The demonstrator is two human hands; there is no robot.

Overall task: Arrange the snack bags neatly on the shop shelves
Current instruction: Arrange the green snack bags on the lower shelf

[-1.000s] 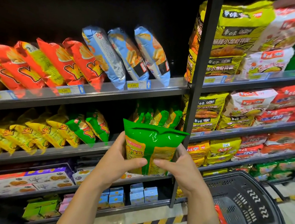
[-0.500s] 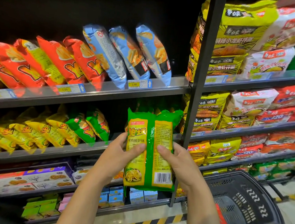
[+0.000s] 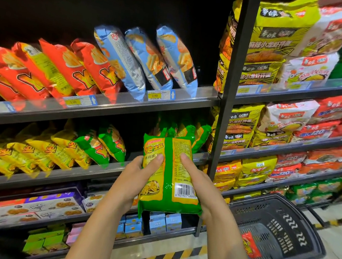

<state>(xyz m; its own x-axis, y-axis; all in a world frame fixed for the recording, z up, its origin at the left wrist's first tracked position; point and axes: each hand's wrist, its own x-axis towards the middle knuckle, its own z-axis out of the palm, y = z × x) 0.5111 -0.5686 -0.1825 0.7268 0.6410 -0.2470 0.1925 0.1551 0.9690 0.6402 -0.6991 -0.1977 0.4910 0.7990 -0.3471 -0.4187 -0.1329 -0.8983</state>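
Note:
I hold a green and yellow snack bag [image 3: 169,183] upright in front of the middle shelf [image 3: 104,170], its back with the barcode facing me. My left hand [image 3: 135,177] grips its left edge with the thumb across the front. My right hand [image 3: 198,183] grips its right edge, thumb on the back panel. Behind the bag, several green bags [image 3: 188,131] stand at the right end of that shelf. Two green bags [image 3: 100,144] and several yellow bags [image 3: 29,154] lean to the left on the same shelf.
Red bags [image 3: 47,71] and three blue bags [image 3: 147,59] lean on the upper shelf [image 3: 127,102]. A black upright post [image 3: 229,89] divides off noodle packs [image 3: 280,46] on the right. A black shopping basket [image 3: 276,233] on the floor holds a red packet [image 3: 249,246]. Biscuit boxes [image 3: 35,206] fill the lower shelf.
The green bag has been raised from tipped forward to upright, its back now facing me, and both hands have shifted slightly up its sides toward the middle shelf.

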